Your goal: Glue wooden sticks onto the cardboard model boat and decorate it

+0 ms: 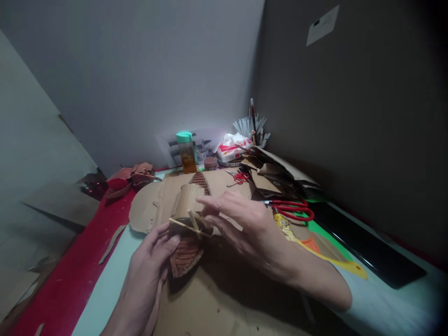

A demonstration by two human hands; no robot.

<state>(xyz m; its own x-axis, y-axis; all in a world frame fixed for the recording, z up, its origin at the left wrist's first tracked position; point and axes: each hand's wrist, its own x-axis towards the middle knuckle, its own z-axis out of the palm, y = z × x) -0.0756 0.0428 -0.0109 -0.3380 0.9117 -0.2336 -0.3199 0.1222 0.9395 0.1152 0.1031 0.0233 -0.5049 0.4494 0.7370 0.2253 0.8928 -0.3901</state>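
Observation:
A small cardboard model boat (191,203) with a curved canopy and brown ribbed, pointed ends is held above the cardboard on the table. My left hand (150,261) grips its near left side, thumb on top and fingers partly hidden beneath. At the canopy's right edge, the fingertips of my right hand (241,217) close against the boat; their exact contact is partly hidden. Thin wooden sticks (185,226) cross at the near opening of the canopy.
Red-handled scissors (294,210), a yellow tool (345,267) and a long black object (367,242) lie on the right. Smaller scissors (241,178), a teal-capped bottle (187,154), a tissue pack (233,147) and cardboard scraps (268,182) sit behind. Crumpled brown paper (140,172) is back left.

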